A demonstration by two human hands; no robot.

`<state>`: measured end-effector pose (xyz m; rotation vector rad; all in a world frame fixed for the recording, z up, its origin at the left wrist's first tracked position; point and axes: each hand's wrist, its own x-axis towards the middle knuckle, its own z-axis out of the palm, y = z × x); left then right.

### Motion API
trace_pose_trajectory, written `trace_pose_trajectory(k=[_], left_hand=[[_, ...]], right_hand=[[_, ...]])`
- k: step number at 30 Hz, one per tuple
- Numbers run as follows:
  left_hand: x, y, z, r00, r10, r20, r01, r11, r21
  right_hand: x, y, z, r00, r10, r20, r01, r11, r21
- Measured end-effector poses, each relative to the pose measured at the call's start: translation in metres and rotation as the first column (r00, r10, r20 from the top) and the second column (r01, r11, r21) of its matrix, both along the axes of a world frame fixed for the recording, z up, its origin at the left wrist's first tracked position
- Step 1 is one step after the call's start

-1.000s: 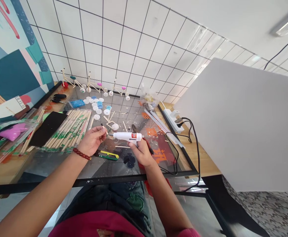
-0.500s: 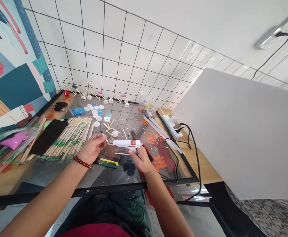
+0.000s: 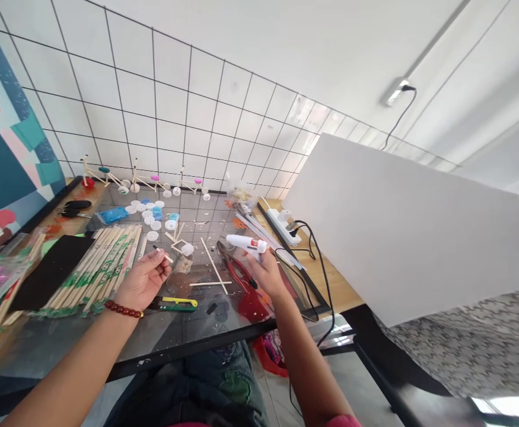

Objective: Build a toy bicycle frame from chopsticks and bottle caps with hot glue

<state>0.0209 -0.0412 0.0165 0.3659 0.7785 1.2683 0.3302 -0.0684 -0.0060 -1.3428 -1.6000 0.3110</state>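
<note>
Between the fingertips of my left hand (image 3: 146,276) is a short wooden stick piece (image 3: 165,255) with a dark bit at one end. My right hand (image 3: 266,273) is wrapped round a white glue gun (image 3: 247,244), its nozzle pointing left above the table. The gun and the stick piece are apart. Between my hands lie a small stick frame (image 3: 175,242) with a white round cap (image 3: 187,249), thin loose sticks (image 3: 213,265) and red-handled pliers (image 3: 236,270). A yellow and green cutter (image 3: 177,303) lies beside my left wrist.
Bundled wrapped chopsticks (image 3: 103,267) and a black sheet (image 3: 54,270) lie at left. White and blue caps (image 3: 152,235), a blue packet (image 3: 112,214) and stick bicycle models (image 3: 146,179) stand farther back. At right are clear glue sticks (image 3: 272,237), a power strip (image 3: 283,226) and cables.
My right hand has drawn the glue gun away from the stick piece, to the right and up. My left hand still pinches the piece. The view has shifted to the right.
</note>
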Motion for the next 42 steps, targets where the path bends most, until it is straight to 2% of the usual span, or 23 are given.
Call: trace_pose_trajectory(k=[3,6,11,16,18,21,23,25,26,27,28,31,33,35,38,42], left_hand=[[0.001,0.0,0.0,1.0,-0.003,0.004,0.003,1.0,-0.011],[0.001,0.0,-0.001,1.0,-0.013,0.013,0.013,1.0,-0.014],[-0.003,0.004,-0.005,1.0,-0.009,0.027,0.009,1.0,-0.015],[-0.005,0.005,-0.006,0.999,0.004,0.033,-0.004,1.0,-0.017],[-0.004,0.004,-0.005,0.999,-0.001,0.033,0.002,1.0,-0.023],[-0.003,0.003,-0.003,0.999,0.015,0.049,-0.013,1.0,-0.028],[-0.002,0.002,-0.003,0.997,0.018,0.07,-0.017,1.0,-0.021],[-0.001,0.002,-0.003,0.996,0.011,0.085,-0.01,1.0,-0.013],[0.0,0.002,-0.004,0.996,0.007,0.088,-0.006,1.0,-0.01],[0.0,0.001,-0.004,0.996,0.003,0.088,-0.002,1.0,-0.007],[0.0,0.001,-0.004,0.996,0.0,0.085,0.001,1.0,-0.007],[-0.002,0.001,-0.004,0.996,0.003,0.085,-0.003,1.0,-0.005],[-0.004,0.002,-0.005,0.995,0.032,0.096,-0.033,0.999,0.004],[-0.006,0.004,-0.005,0.992,0.058,0.109,-0.06,0.998,0.016],[-0.006,0.004,-0.007,0.992,0.042,0.116,-0.045,0.999,0.022],[-0.002,0.002,-0.008,0.994,-0.018,0.106,0.018,1.0,0.005]], right_hand=[[0.04,0.009,-0.006,0.983,-0.186,0.014,0.186,0.983,-0.009],[0.063,0.019,-0.018,0.955,-0.29,0.063,0.292,0.955,-0.04],[0.064,0.034,-0.036,0.931,-0.351,0.102,0.36,0.93,-0.076],[0.061,0.035,-0.035,0.911,-0.386,0.148,0.401,0.912,-0.09],[0.064,0.026,-0.029,0.912,-0.376,0.163,0.393,0.915,-0.091],[0.065,-0.005,-0.015,0.916,-0.341,0.211,0.362,0.93,-0.069],[0.054,-0.03,-0.003,0.886,-0.354,0.3,0.358,0.933,0.044],[0.028,-0.053,0.01,0.884,-0.362,0.296,0.346,0.932,0.107],[0.011,-0.061,0.018,0.914,-0.276,0.297,0.264,0.961,0.082],[-0.009,-0.066,0.025,0.942,-0.126,0.31,0.124,0.992,0.026],[-0.029,-0.07,0.032,0.941,0.034,0.338,-0.023,0.999,-0.035],[-0.077,-0.069,0.051,0.814,0.305,0.495,-0.265,0.952,-0.153],[-0.088,-0.065,0.058,0.735,0.357,0.576,-0.293,0.934,-0.205],[-0.085,-0.062,0.06,0.708,0.361,0.607,-0.271,0.933,-0.239],[-0.072,-0.059,0.056,0.675,0.408,0.614,-0.27,0.912,-0.308],[-0.072,-0.057,0.048,0.551,0.521,0.652,-0.329,0.854,-0.403]])
